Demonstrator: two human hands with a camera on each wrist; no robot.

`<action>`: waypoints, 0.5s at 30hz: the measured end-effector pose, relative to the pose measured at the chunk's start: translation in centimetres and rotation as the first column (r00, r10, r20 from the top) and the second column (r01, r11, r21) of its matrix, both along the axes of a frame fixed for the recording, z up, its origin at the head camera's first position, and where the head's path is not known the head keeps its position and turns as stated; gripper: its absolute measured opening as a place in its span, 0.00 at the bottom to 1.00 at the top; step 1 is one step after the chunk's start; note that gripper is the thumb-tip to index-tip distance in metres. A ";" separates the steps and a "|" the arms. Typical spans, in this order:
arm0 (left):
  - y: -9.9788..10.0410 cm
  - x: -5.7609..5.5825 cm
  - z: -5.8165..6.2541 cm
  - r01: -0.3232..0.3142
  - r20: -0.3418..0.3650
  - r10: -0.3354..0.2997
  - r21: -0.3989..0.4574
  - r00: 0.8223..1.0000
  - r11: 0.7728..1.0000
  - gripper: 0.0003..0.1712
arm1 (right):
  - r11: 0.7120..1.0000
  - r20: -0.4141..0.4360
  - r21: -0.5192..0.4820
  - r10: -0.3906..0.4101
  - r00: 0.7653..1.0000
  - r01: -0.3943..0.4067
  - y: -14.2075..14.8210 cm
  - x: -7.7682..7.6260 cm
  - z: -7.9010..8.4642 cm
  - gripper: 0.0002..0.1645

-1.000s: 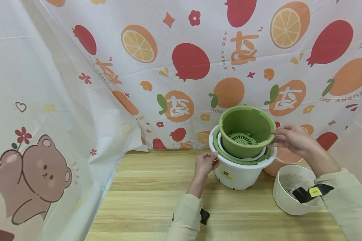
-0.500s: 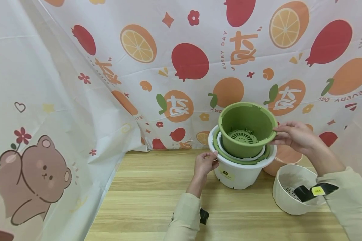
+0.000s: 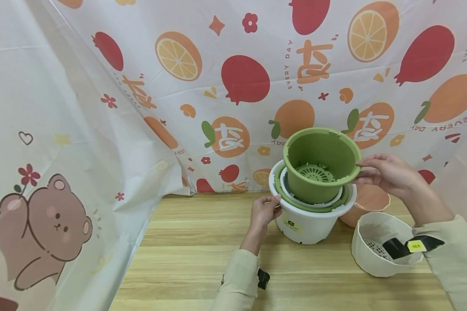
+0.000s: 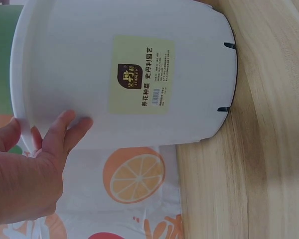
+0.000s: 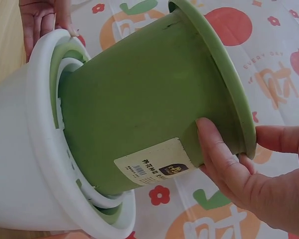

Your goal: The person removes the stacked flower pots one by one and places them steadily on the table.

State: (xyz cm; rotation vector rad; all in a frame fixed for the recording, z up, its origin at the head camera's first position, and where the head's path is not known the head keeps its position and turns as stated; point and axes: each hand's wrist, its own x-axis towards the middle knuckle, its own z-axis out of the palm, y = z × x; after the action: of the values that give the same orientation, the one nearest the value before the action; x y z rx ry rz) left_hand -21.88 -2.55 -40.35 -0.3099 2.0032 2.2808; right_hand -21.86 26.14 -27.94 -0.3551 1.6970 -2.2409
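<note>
My right hand [image 3: 387, 175] pinches the rim of a green flower pot [image 3: 319, 160], thumb above the rim and fingers against the outer wall. This pot is tilted and its lower part sits inside a nested stack. Around it in the stack are a smaller white pot, another green pot [image 3: 281, 190] and a large white flower pot [image 3: 305, 226] outermost. With thumb and fingers, my left hand [image 3: 263, 211] grips the large white pot's rim at its left side. The left wrist view shows a label [image 4: 142, 74] on the white pot; a similar label [image 5: 152, 162] is on the green one.
A cream ribbed pot [image 3: 367, 246] with a perforated bottom stands at the right, under my right forearm. Behind it is an orange-pink pot [image 3: 367, 203]. The wooden table [image 3: 194, 250] ends at a fruit-printed curtain [image 3: 233, 129] at the back.
My right hand has raised the green pot upward and slightly to the right, out of the stack. My left hand has stayed on the white rim.
</note>
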 end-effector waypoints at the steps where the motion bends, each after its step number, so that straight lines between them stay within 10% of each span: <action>1: 0.0 0.0 0.0 0.000 -0.001 0.000 0.000 1.000 1.000 0.14 | 1.000 0.002 -0.003 -0.001 1.000 0.001 0.1 0.0 0.1 0.13; 15: 0.0 0.1 0.0 -0.006 0.005 0.006 -0.005 1.000 1.000 0.14 | 0.999 0.018 -0.037 -0.010 1.000 0.011 0.7 0.2 0.7 0.13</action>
State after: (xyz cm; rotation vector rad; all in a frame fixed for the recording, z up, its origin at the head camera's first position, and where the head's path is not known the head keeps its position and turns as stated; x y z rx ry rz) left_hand -21.80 -2.53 -40.35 -0.3230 2.0086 2.2765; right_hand -21.65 26.81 -27.27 -0.3342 1.6543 -2.2787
